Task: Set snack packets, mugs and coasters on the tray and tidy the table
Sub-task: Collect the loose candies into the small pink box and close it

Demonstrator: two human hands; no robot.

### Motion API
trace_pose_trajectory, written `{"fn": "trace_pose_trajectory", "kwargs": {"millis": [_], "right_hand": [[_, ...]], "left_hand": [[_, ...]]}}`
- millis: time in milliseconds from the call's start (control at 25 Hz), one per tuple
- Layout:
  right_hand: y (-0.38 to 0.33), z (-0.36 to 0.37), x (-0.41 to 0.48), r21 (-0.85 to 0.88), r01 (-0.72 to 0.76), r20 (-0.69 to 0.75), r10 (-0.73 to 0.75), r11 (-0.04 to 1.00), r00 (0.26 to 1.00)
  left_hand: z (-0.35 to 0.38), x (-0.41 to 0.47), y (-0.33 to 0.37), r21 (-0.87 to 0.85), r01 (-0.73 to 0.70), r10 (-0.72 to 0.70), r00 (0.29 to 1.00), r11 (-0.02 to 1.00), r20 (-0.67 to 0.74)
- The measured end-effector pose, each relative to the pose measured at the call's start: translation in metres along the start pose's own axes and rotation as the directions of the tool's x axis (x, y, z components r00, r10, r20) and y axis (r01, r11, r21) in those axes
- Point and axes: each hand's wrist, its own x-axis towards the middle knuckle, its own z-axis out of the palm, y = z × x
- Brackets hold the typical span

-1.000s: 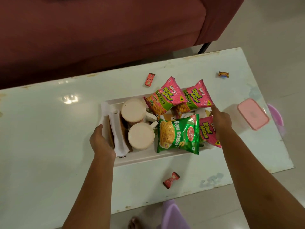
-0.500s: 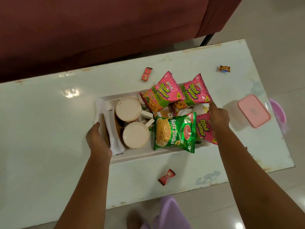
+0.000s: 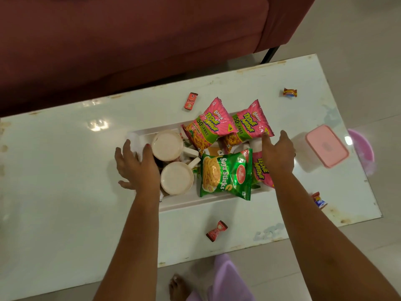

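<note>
Loosely spread, empty, left hand and right hand cover ends of the tray.

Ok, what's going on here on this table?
A person has a hand at each end of a white tray on the table: the left hand, fingers spread, beside two mugs, the right hand over a pink packet. A green packet and two more pink packets are on the tray too. Four sweets and a pink box lie loose on the table.

Head view, steeply down.
Camera stands close over the table, tray centred; sofa at 12 o'clock, foot at 6.
</note>
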Motion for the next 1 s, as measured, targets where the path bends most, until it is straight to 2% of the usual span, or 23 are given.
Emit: {"fn": "trace_pose_trajectory", "kwargs": {"millis": [160,240,360,520,640,760,880,1000], "right_hand": [[-0.008,0.008,-0.010,-0.233,0.294,-0.091,-0.322,0.927,0.942],[-0.014,0.012,-0.013,-0.295,0.365,-0.106,-0.410,0.883,0.906],[-0.024,0.013,-0.016,-0.346,0.433,-0.117,-0.496,0.833,0.861],[-0.029,0.008,-0.023,-0.261,0.513,-0.097,-0.551,0.818,0.829],[-0.014,-0.004,-0.022,-0.219,0.476,-0.178,-0.514,0.852,0.839],[0.016,-0.035,0.003,-0.225,0.317,-0.254,-0.369,0.921,0.894],[0.046,-0.067,0.031,-0.361,0.124,-0.199,-0.206,0.924,0.958],[0.065,-0.083,0.048,-0.467,0.061,-0.065,-0.103,0.882,0.993]], "left_hand": [[0.011,-0.023,0.007,0.275,-0.329,0.302,0.944,0.903,0.135],[0.013,-0.034,0.015,0.246,-0.438,0.406,0.898,0.865,0.171],[0.013,-0.044,0.034,0.130,-0.562,0.546,0.826,0.817,0.140],[0.020,-0.062,0.052,-0.007,-0.635,0.609,0.738,0.772,0.290],[0.035,-0.092,0.052,-0.086,-0.719,0.683,0.606,0.689,0.408],[0.050,-0.124,0.047,-0.177,-0.757,0.702,0.456,0.629,0.547],[0.064,-0.142,0.042,-0.228,-0.755,0.668,0.344,0.614,0.660],[0.076,-0.155,0.047,-0.238,-0.756,0.626,0.275,0.609,0.729]]}}
